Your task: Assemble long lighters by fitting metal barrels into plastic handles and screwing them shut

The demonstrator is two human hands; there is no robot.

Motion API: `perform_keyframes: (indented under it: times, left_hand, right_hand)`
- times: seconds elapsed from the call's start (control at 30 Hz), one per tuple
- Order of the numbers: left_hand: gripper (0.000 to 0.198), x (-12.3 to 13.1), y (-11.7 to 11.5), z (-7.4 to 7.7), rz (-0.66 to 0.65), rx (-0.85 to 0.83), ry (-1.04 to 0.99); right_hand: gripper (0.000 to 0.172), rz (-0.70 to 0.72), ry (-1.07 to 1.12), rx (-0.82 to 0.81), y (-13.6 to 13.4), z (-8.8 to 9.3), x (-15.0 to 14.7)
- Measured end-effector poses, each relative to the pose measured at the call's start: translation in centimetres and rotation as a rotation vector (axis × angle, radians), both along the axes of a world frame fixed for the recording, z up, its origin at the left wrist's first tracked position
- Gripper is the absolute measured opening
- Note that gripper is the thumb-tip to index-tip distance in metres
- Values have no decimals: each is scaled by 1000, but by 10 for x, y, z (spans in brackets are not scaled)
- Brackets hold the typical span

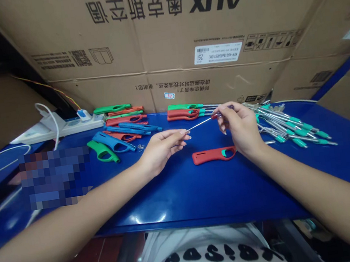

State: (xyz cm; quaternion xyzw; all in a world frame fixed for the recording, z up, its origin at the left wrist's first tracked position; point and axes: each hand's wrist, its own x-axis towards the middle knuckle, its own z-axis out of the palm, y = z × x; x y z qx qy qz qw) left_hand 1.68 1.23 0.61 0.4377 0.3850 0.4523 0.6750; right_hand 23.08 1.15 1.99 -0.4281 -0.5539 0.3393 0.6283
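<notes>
My right hand [240,127] pinches the red handle end of a thin metal rod [200,123], a small screwdriver, above the blue table [184,199]. My left hand [162,148] has its fingers pinched together at the rod's tip, on something too small to make out. A red plastic lighter shell [214,155] lies flat on the table just below both hands.
Several green, red and blue lighter shells [119,132] lie at the back left. More red and green shells [185,111] sit at the back centre. A pile of metal tubes with teal tips [288,126] lies on the right. A white power strip [63,127] sits far left. Cardboard boxes [165,41] wall the back.
</notes>
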Motion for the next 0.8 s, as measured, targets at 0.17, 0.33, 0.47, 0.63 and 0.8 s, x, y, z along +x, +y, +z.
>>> perform_keyframes:
  times: [0.17, 0.33, 0.47, 0.63, 0.8]
  left_hand:
    - [27, -2, -2, -6, -15, 397, 324]
    - [16, -4, -8, -9, -80, 850, 656]
    - [12, -5, -11, -8, -154, 1006, 715]
    - [14, -5, -12, -7, -171, 1056, 749]
    - [13, -6, -12, -7, -183, 1074, 768]
  right_hand:
    - [31, -2, -47, 73, 4, 11, 7]
    - [46, 139, -168, 101, 2, 17, 7]
    - [44, 197, -167, 111, -4, 14, 3]
    - [42, 222, -212, 87, -8, 12, 1]
    - [40, 235, -219, 93, -8, 12, 1]
